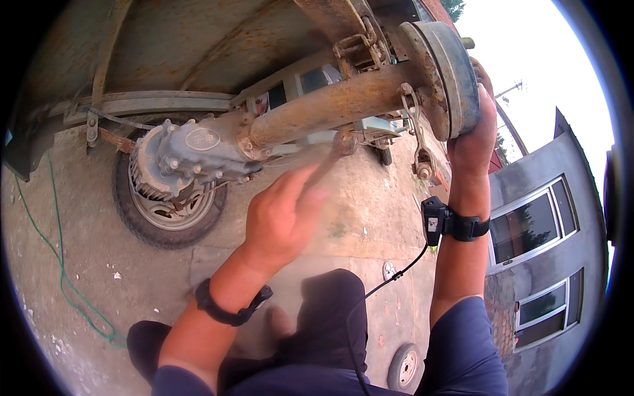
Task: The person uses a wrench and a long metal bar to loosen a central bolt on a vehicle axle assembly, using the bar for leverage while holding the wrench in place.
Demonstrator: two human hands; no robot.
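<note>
A rusty axle tube (330,109) runs from a grey gear housing (198,148) to a round brake drum (456,79) at the upper right. My left hand (281,214), smeared by motion, is closed round the handle of a hammer. The rusty hammer head (345,142) shows just below the tube; whether it touches the metal I cannot tell. My right hand (474,132) grips the drum's outer side, its fingers mostly hidden behind it. A rusty linkage (417,132) hangs from the tube beside the drum.
Overhead is a rusty vehicle bed (178,46). A mounted wheel (172,211) stands behind the gear housing. A green hose (63,264) lies at left, a small loose wheel (404,366) at the lower right. A black cable (376,287) hangs from my right wrist. A grey building (528,191) rises at right.
</note>
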